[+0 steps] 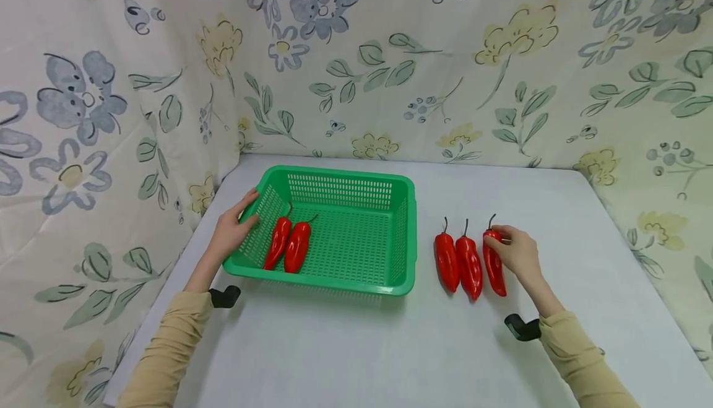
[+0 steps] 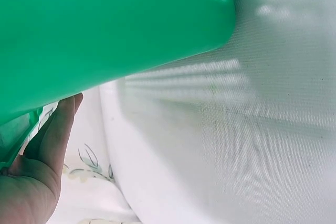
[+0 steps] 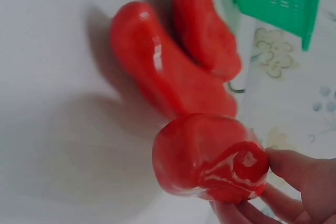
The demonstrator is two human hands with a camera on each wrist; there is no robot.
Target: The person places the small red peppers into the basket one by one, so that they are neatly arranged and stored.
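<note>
My left hand (image 1: 233,227) grips the left rim of a green plastic basket (image 1: 340,282), thumb over the edge. In the left wrist view, the fingers (image 2: 64,124) lie along the outside of the basket wall (image 2: 115,30). Two red chili peppers (image 1: 298,247) with dark stems lie inside at the basket's left. Right of the basket, my right hand (image 1: 517,252) pinches a red chili pepper (image 1: 493,265) near its stem end. Close up in the right wrist view, this pepper (image 3: 205,156) sits between thumb and fingers. Two more red peppers (image 1: 469,267) lie just left of it.
A white table (image 1: 334,352) carries everything. Floral cloth (image 1: 379,104) hangs behind the table and along its sides. Dark wrist mounts (image 1: 522,327) stick out from both tan sleeves (image 1: 579,352).
</note>
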